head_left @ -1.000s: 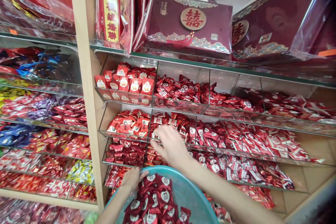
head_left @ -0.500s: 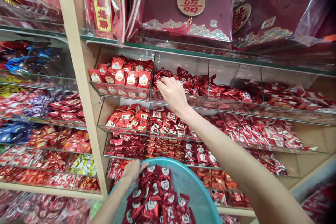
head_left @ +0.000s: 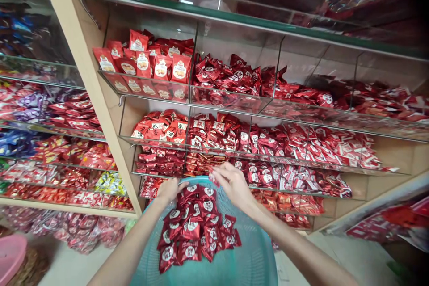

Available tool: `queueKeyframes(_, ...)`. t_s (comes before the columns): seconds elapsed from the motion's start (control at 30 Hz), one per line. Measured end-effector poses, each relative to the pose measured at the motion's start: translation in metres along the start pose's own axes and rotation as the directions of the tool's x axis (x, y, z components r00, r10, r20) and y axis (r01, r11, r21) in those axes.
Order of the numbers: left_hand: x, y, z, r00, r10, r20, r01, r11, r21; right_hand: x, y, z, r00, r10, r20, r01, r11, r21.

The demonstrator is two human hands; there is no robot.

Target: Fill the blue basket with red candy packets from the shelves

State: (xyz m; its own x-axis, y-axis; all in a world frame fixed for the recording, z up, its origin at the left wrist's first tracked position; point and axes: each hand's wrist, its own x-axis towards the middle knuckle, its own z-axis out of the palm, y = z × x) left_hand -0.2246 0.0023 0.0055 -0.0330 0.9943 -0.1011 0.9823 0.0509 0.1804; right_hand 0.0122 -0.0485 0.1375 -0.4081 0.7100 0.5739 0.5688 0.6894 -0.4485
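Observation:
My left hand is closed over the far left rim of a round turquoise plastic basket. Inside the basket lies a heap of small dark red candy packets with round white labels. Above the far rim is my right hand, its fingers pinched together. A bit of red wrapper shows at the fingertips, mostly hidden by them. Just beyond my hands, red packets fill a lower shelf compartment. Higher up, dark red packets sit behind a clear front panel.
Tiered shelves with clear dividers hold more wrapped sweets ahead. A wooden post separates them from another rack at the left. A glass shelf with boxes runs across the top. A pink basin stands at the lower left.
My right hand has come down from the upper compartment of dark red packets to above the basket. My left hand stays on the rim. The view has tilted downward.

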Motion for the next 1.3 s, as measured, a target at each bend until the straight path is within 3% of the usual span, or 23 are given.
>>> queueKeyframes(0.07,0.0,0.0,0.0,1.0,0.011,-0.003,-0.011,1.0,-0.006,-0.031,0.032,0.02,0.969,0.172,0.177,-0.18,0.983,0.028)
queueKeyframes(0.1,-0.001,0.0,-0.001,1.0,0.015,-0.001,-0.015,1.0,-0.006,-0.045,0.046,0.027,0.928,0.239,0.285,-0.26,0.965,0.041)
queueKeyframes(0.27,-0.001,0.001,-0.003,1.0,0.019,0.003,-0.019,1.0,0.013,-0.088,0.087,0.041,0.606,0.489,0.628,-0.67,0.739,0.072)
queueKeyframes(0.37,-0.001,0.001,-0.002,1.0,0.023,-0.004,-0.023,1.0,0.02,-0.094,0.091,0.045,0.481,0.53,0.698,-0.759,0.65,0.029)
queueKeyframes(0.47,-0.001,0.0,-0.001,0.999,0.031,-0.012,-0.031,0.999,0.016,-0.094,0.089,0.05,0.429,0.554,0.713,-0.743,0.666,-0.07)
queueKeyframes(0.63,-0.001,0.0,-0.001,1.0,0.021,-0.009,-0.021,1.0,0.008,-0.091,0.085,0.053,0.436,0.56,0.704,-0.673,0.722,-0.158)
queueKeyframes(0.8,0.0,0.0,-0.002,1.0,0.018,0.003,-0.018,1.0,0.004,-0.074,0.081,0.038,0.452,0.556,0.697,-0.601,0.768,-0.222)
queueKeyframes(0.87,0.0,0.0,-0.001,1.0,0.023,-0.004,-0.023,1.0,0.005,-0.063,0.079,0.03,0.493,0.569,0.658,-0.571,0.782,-0.248)
queueKeyframes(0.97,0.001,-0.001,0.0,1.0,0.019,-0.012,-0.019,1.0,0.004,-0.049,0.073,0.021,0.592,0.592,0.547,-0.513,0.8,-0.312)
queueKeyframes(1.1,0.0,0.0,-0.002,1.0,0.029,-0.012,-0.028,1.0,0.012,-0.052,0.061,0.025,0.695,0.582,0.422,-0.36,0.79,-0.496)
queueKeyframes(1.17,-0.002,0.001,-0.005,0.999,0.034,-0.01,-0.034,0.999,0.008,-0.06,0.057,0.031,0.715,0.541,0.443,-0.227,0.779,-0.584)
queueKeyframes(1.3,-0.004,0.002,-0.007,0.999,0.034,0.003,-0.034,0.999,-0.002,-0.081,0.05,0.038,0.706,0.471,0.529,-0.049,0.778,-0.627)
